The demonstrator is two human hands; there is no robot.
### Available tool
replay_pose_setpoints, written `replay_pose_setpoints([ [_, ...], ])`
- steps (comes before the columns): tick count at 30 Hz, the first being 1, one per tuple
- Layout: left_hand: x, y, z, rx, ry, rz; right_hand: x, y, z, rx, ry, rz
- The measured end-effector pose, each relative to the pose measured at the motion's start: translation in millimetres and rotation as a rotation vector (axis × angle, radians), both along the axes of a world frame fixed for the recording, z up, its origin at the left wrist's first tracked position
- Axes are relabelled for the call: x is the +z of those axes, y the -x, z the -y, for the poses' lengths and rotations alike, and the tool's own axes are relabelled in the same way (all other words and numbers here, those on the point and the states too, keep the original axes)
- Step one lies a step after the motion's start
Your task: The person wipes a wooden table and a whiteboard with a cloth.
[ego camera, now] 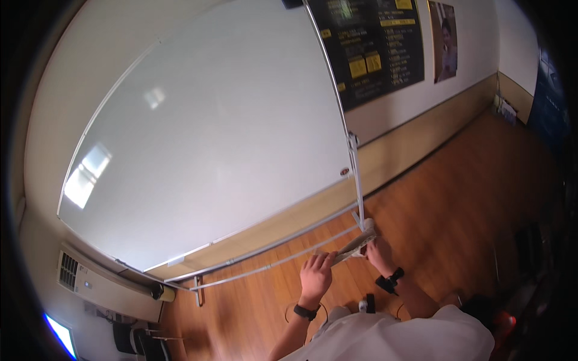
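A greyish folded item, perhaps a cloth [354, 246], is stretched between my two hands at the lower middle. My left hand [317, 273] grips its lower left end, fingers curled over the edge. On its right end is my right hand [379, 253], whose fingers are partly hidden behind it. Dark bands are on both wrists, the right one with a small black box. Beyond the hands stands a large whiteboard [216, 135] in a metal frame, with a small dark and red object [345, 172] at its lower right corner.
The whiteboard stand's foot [198, 291] rests on the wooden floor [253, 311]. An air conditioner [113, 289] is at lower left, near a black chair [135, 340] and a lit screen [61, 336]. A black poster [375, 49] bearing writing hangs on the wall at upper right.
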State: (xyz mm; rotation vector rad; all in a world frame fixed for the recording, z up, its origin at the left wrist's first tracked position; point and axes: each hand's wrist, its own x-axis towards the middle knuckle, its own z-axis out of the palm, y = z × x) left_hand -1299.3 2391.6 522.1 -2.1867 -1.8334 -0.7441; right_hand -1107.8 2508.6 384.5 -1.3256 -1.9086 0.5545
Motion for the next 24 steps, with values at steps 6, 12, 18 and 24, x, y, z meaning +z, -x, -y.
replay_pose_setpoints([
  [6,146.5,120.8,-168.0,0.296,-0.562,0.139,199.1,170.3,-167.7,0.104,-0.341,-0.319],
  [12,258.2,194.5,-343.1,0.259,-1.058,0.226,329.4,270.7,-307.4,0.128,-0.733,-0.8],
  [18,421.0,231.7,-448.3,0.136,-1.154,0.168,495.6,290.0,-398.1,0.232,-0.945,-0.708],
  [24,503.6,199.7,-508.8,0.148,-1.312,0.188,558.2,251.1,-492.5,0.185,-0.944,-0.509],
])
